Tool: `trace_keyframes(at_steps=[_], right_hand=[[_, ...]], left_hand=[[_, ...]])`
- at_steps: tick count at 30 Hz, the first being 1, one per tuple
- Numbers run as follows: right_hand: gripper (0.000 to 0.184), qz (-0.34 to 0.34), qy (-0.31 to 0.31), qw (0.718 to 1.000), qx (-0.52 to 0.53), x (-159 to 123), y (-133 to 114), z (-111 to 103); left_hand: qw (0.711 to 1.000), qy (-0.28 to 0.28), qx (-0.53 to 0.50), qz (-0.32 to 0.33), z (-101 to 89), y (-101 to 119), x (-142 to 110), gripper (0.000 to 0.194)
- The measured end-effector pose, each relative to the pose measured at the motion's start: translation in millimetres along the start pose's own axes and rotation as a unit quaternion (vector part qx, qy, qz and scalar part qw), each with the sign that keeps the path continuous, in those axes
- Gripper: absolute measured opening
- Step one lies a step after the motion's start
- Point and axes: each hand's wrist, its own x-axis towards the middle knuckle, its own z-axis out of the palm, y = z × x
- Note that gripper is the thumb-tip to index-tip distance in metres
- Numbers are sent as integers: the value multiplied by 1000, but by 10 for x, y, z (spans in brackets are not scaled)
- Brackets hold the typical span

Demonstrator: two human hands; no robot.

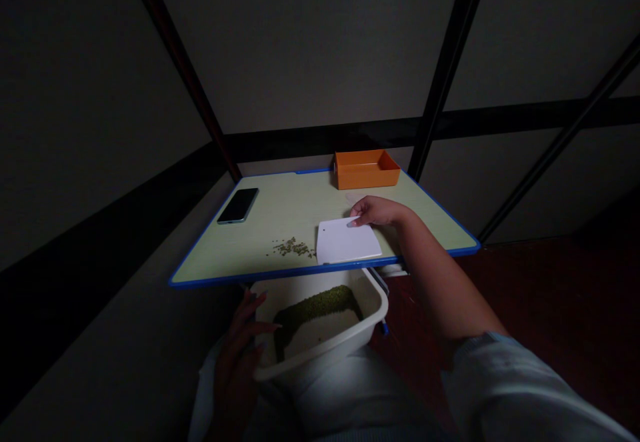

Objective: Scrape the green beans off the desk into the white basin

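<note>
The right hand's grip (354, 217) pinches the far edge of a white card (346, 241), right of center on the tabletop (280, 209). Small green grains (291, 247) lie just left of it. Below, at lower center, the left hand (241, 349) grasps the side of a white basin (373, 319) holding more grains; an orange box (367, 177) sits upper right of center.
</note>
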Motion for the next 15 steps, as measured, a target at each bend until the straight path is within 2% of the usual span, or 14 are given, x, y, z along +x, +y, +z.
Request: trace_keyframes(at_steps=[15], right_hand=[[29,-8,-13,1000,-17,-21,-52,10]], left_hand=[[1000,14,6,-17,4,13,4,17]])
